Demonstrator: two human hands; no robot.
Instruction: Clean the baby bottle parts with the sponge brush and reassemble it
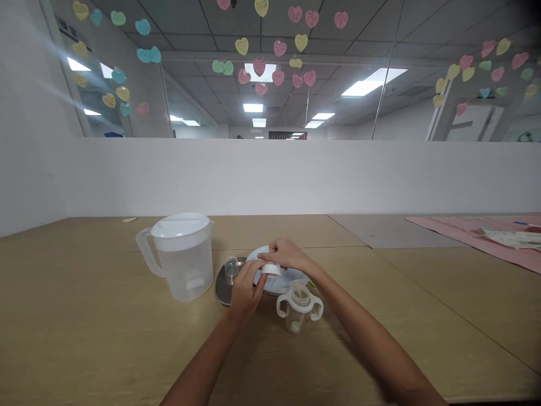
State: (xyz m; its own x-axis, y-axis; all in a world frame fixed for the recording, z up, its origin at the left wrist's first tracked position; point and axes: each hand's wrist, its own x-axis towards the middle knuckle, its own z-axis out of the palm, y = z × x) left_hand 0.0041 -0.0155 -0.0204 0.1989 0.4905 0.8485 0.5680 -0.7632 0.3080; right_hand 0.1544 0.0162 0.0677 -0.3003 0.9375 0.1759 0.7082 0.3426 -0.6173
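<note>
My left hand (245,287) and my right hand (286,254) meet over a white plate (279,285). Between them is a white bottle collar (271,270), gripped by the fingers of both; the top of it is partly covered by my right hand. Just in front of the plate an uncapped clear baby bottle (295,322) stands upright, with white handles on both sides. To the left of my left hand, a small clear cap (231,267) sits on a dark metal tray (222,288).
A translucent lidded pitcher (188,265) stands on the left of the wooden table (105,327), its handle pointing left. At far right lies a pink cloth (460,234) with a white item and a blue pen on it. A low white wall (253,177) with glass above closes off the back.
</note>
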